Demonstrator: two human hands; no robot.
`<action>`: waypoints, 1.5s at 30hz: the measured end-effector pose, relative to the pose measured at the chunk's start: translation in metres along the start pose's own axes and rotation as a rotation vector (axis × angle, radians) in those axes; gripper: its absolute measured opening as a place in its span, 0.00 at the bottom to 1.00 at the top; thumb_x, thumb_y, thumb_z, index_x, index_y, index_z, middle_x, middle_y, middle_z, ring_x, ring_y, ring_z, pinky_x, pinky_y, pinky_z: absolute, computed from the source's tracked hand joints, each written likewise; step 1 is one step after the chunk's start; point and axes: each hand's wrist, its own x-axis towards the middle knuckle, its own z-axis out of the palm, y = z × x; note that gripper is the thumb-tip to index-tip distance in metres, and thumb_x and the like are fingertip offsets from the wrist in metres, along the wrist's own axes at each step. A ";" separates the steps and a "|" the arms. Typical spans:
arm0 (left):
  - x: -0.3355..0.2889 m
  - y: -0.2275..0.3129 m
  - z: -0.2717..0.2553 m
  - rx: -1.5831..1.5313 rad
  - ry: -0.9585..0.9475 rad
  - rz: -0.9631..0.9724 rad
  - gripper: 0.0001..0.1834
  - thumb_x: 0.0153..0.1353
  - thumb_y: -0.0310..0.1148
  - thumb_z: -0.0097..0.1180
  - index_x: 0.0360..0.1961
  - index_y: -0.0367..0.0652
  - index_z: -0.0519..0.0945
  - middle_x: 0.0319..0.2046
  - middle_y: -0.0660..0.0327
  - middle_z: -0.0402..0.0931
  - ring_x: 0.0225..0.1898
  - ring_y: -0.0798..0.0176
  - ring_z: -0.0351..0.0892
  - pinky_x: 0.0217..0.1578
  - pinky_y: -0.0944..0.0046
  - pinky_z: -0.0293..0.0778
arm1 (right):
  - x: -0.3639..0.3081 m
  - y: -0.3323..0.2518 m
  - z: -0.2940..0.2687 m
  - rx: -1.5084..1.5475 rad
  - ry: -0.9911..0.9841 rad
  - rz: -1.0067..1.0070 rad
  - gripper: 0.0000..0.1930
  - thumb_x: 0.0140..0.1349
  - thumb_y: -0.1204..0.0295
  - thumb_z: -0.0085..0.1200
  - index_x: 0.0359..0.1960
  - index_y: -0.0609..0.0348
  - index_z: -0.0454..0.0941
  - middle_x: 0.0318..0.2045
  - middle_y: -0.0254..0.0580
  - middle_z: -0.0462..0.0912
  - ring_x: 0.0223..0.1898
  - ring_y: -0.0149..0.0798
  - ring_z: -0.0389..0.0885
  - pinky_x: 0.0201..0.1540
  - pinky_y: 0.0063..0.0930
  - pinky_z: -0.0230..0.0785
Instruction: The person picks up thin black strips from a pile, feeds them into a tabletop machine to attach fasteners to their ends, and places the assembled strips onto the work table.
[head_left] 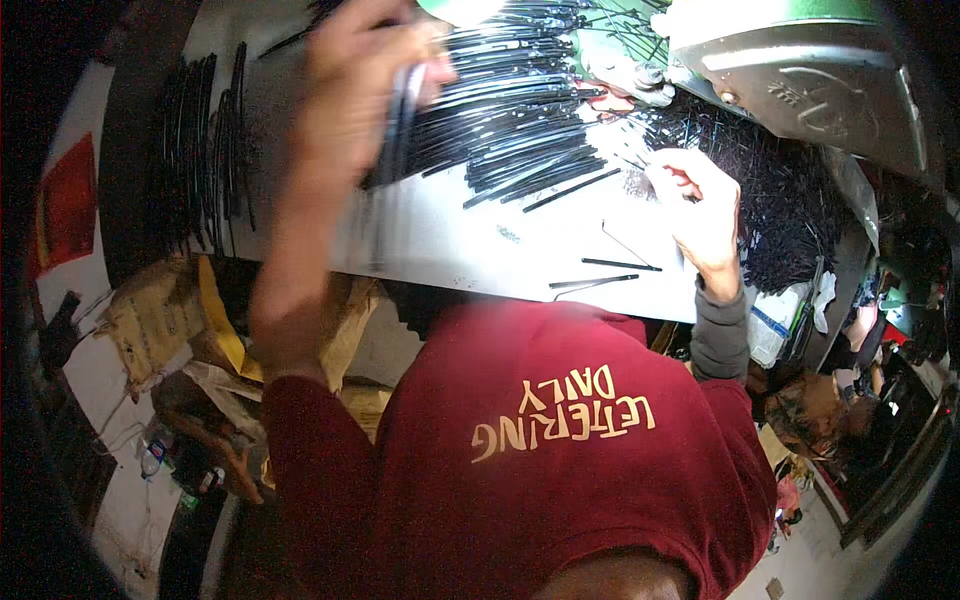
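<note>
Left hand (365, 62): motion-blurred at the near-left side of the black rod pile (510, 110); dark streaks beneath it, grip cannot be told. Right hand (700, 200): fingers curled in toward the palm, tips beside the grey metal machine; whether anything is pinched, cannot tell (glare).

Key relation: pile lies between the hands, long axis roughly crosswise, right ends slightly raised away from the wearer; left hand nearer. Single rod (572, 190) on the worktop (430, 235), left of right hand, same slant. Dark heap (795, 225) just right of right hand.
</note>
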 end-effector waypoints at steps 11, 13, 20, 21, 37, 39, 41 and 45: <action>-0.090 0.000 0.001 0.898 0.154 0.097 0.10 0.54 0.31 0.57 0.38 0.43 0.77 0.31 0.57 0.76 0.36 0.57 0.76 0.40 0.56 0.71 | 0.009 0.002 0.005 -0.511 -0.148 -0.431 0.09 0.51 0.77 0.55 0.35 0.61 0.75 0.25 0.46 0.72 0.23 0.47 0.75 0.25 0.35 0.68; -0.094 -0.023 0.045 0.848 -0.031 0.523 0.04 0.48 0.26 0.56 0.27 0.43 0.77 0.24 0.57 0.72 0.25 0.55 0.70 0.30 0.57 0.65 | 0.014 0.030 0.005 -0.585 -0.129 -0.601 0.09 0.51 0.77 0.55 0.35 0.61 0.74 0.25 0.46 0.72 0.23 0.47 0.75 0.25 0.35 0.68; -0.081 -0.056 0.104 0.984 -0.144 0.626 0.09 0.41 0.31 0.53 0.26 0.40 0.74 0.25 0.54 0.67 0.33 0.52 0.66 0.34 0.55 0.59 | 0.017 0.008 0.005 -0.405 -0.169 -0.448 0.09 0.48 0.80 0.54 0.32 0.59 0.70 0.23 0.43 0.69 0.18 0.39 0.71 0.22 0.31 0.66; -0.081 -0.056 0.106 1.037 -0.165 0.613 0.11 0.39 0.31 0.52 0.27 0.39 0.74 0.26 0.53 0.66 0.34 0.52 0.66 0.34 0.55 0.58 | 0.015 0.007 0.004 -0.403 -0.170 -0.450 0.09 0.48 0.80 0.54 0.32 0.59 0.70 0.23 0.43 0.69 0.18 0.39 0.71 0.22 0.31 0.66; -0.020 -0.029 0.077 0.558 -0.081 0.748 0.18 0.50 0.15 0.51 0.44 0.35 0.75 0.31 0.52 0.78 0.26 0.58 0.77 0.31 0.67 0.73 | 0.031 -0.020 0.040 0.262 0.029 -0.132 0.06 0.58 0.81 0.48 0.36 0.67 0.77 0.30 0.38 0.79 0.29 0.22 0.76 0.32 0.13 0.67; -0.019 -0.028 0.080 0.538 -0.077 0.706 0.16 0.50 0.16 0.52 0.43 0.35 0.76 0.30 0.52 0.77 0.26 0.57 0.76 0.31 0.67 0.73 | 0.035 -0.020 0.042 0.272 0.038 -0.107 0.06 0.58 0.81 0.48 0.36 0.67 0.77 0.30 0.38 0.79 0.29 0.22 0.76 0.32 0.13 0.67; -0.019 -0.030 0.082 0.572 -0.050 0.687 0.15 0.51 0.16 0.52 0.42 0.35 0.76 0.30 0.51 0.77 0.26 0.57 0.77 0.31 0.66 0.73 | 0.038 -0.021 0.044 0.257 0.164 -0.248 0.05 0.60 0.77 0.52 0.36 0.64 0.76 0.23 0.32 0.77 0.22 0.19 0.73 0.21 0.13 0.63; -0.020 -0.029 0.081 0.571 -0.058 0.652 0.14 0.51 0.16 0.52 0.41 0.35 0.76 0.31 0.50 0.77 0.28 0.55 0.79 0.32 0.66 0.73 | 0.041 -0.025 0.041 0.250 0.150 -0.231 0.05 0.60 0.76 0.52 0.37 0.64 0.76 0.24 0.33 0.78 0.23 0.20 0.75 0.23 0.13 0.65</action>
